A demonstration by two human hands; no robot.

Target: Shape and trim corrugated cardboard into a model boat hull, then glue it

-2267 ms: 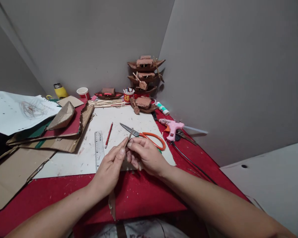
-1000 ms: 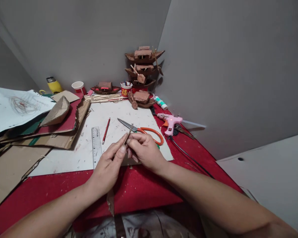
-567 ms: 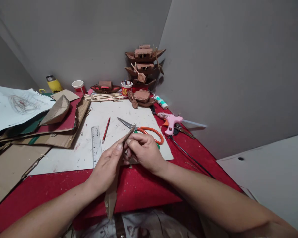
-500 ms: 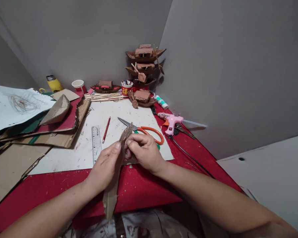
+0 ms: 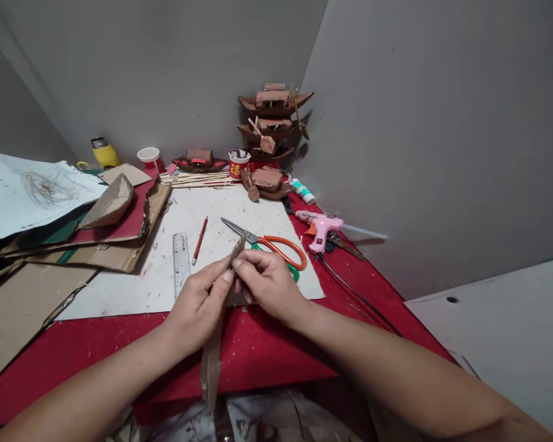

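Note:
Between my hands is a long strip of corrugated cardboard (image 5: 212, 362), held on edge over the front of the table. My left hand (image 5: 200, 301) is wrapped round its middle, thumb pressed on the near face. The fingers of my right hand (image 5: 267, 279) pinch the strip near its upper end; the fingertips are partly hidden. Just beyond my right hand lie scissors (image 5: 283, 248) with orange and green handles, blades pointing to the upper left. A clear ruler (image 5: 180, 261) and a red pencil (image 5: 200, 240) lie to the left of the strip.
A pink glue gun (image 5: 321, 230) with its cord lies on the right. Brown model boats (image 5: 273, 101) stand stacked at the back. Cardboard sheets (image 5: 37, 307) and a cardboard hull (image 5: 108, 205) fill the left. Thin sticks (image 5: 198, 179), a paper cup (image 5: 238, 167) and a yellow bottle (image 5: 105, 153) line the back.
The cardboard strip has turned more edge-on, so less of its ridged face shows. My left hand has shifted slightly right, closer to my right hand. The view has moved a little.

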